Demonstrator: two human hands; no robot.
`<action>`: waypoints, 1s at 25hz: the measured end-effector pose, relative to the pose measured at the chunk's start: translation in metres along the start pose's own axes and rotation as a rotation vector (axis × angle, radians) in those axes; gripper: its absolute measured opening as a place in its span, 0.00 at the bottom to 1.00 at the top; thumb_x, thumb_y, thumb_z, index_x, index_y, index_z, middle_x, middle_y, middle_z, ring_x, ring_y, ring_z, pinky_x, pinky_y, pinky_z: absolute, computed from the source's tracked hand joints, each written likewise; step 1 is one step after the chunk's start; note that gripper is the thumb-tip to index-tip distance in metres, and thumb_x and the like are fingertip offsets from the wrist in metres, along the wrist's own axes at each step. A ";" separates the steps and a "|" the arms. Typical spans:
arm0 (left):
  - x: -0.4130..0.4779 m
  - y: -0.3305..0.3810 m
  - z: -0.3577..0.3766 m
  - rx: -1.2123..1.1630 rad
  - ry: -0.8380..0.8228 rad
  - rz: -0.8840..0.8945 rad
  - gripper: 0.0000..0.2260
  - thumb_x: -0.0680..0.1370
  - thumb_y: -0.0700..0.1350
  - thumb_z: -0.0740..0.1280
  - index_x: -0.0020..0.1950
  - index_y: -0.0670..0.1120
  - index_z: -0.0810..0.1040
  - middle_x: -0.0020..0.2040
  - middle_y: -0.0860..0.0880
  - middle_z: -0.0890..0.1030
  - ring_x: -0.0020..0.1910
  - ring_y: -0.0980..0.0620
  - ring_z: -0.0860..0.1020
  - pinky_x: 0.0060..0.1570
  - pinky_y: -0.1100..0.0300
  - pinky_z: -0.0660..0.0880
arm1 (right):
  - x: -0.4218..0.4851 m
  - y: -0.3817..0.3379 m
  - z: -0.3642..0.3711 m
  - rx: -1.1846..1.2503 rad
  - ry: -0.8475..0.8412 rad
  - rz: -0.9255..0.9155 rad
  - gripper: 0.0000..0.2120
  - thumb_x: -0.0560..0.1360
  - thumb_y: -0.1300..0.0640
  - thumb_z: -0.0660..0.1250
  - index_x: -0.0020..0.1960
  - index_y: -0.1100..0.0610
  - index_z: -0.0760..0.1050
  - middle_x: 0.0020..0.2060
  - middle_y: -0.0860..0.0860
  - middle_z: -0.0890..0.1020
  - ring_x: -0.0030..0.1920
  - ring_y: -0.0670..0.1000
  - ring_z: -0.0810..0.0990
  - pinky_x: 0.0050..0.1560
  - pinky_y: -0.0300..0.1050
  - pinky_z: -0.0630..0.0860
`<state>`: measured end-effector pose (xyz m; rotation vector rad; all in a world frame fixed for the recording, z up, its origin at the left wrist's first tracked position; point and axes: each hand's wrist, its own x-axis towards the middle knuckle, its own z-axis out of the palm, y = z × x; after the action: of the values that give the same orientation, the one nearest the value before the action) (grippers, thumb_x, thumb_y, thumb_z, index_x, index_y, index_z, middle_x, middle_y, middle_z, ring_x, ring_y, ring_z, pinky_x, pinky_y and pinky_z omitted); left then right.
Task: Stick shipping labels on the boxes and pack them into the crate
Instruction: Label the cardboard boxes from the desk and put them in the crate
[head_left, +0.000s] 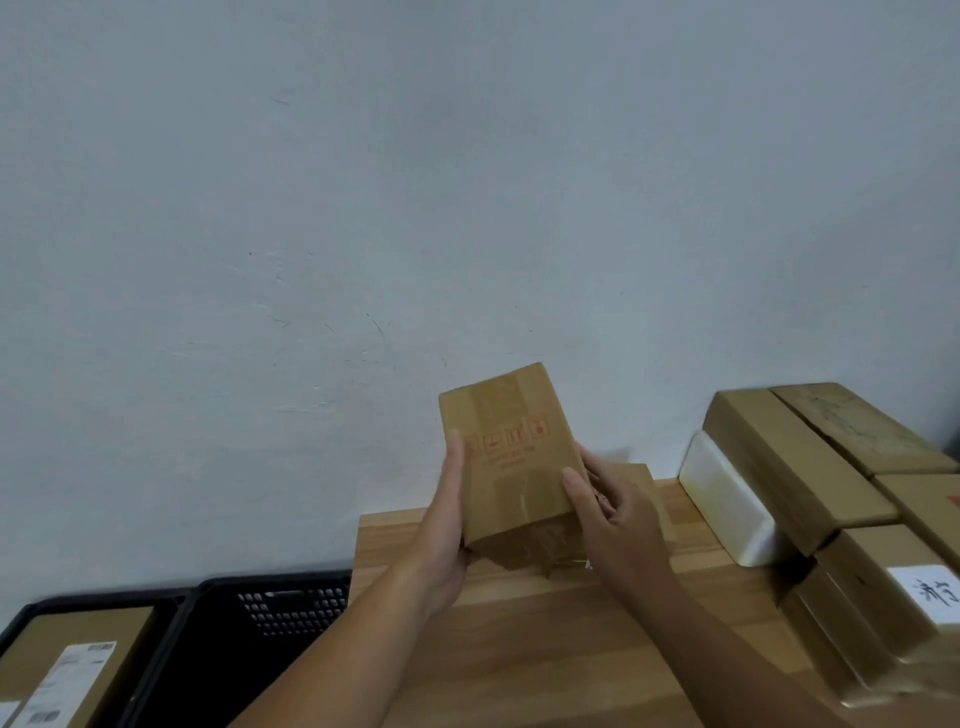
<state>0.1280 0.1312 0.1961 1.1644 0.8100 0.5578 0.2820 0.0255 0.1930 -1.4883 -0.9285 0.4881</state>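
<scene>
Both hands hold one brown cardboard box (511, 457), which is raised above the wooden surface (519, 649) and tilted, with its red-printed face toward the camera. The left hand (447, 535) grips the box's left edge. The right hand (618, 519) grips its right edge, thumb on the printed face. Left of and below the box stands a black crate (270, 623). Beyond it, a second crate (171, 618) contains a labelled carton (78, 670). Right of the box are a white block (727, 499) and a stack of cartons (800, 467).
</scene>
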 end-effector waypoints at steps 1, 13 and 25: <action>0.000 0.001 0.000 -0.039 0.003 -0.010 0.32 0.70 0.80 0.58 0.64 0.64 0.80 0.58 0.54 0.86 0.55 0.53 0.85 0.52 0.52 0.82 | -0.002 0.002 -0.002 0.006 -0.033 0.007 0.16 0.81 0.43 0.63 0.68 0.39 0.76 0.57 0.34 0.83 0.58 0.35 0.80 0.51 0.33 0.80; -0.018 -0.031 0.001 -0.103 0.027 0.033 0.24 0.77 0.68 0.64 0.70 0.58 0.74 0.62 0.50 0.84 0.60 0.51 0.83 0.62 0.44 0.79 | 0.017 0.003 -0.045 -0.081 -0.044 0.488 0.49 0.49 0.22 0.77 0.60 0.47 0.70 0.57 0.45 0.80 0.54 0.47 0.81 0.41 0.42 0.80; -0.014 -0.034 -0.023 0.261 0.377 0.246 0.48 0.62 0.85 0.57 0.74 0.57 0.66 0.72 0.55 0.68 0.71 0.57 0.69 0.71 0.53 0.69 | -0.001 0.037 -0.027 -0.002 0.131 0.239 0.22 0.72 0.40 0.74 0.63 0.39 0.72 0.55 0.41 0.80 0.51 0.41 0.81 0.40 0.39 0.81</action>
<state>0.1000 0.1232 0.1636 1.4326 1.0921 0.9142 0.3115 0.0107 0.1610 -1.6219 -0.6523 0.5549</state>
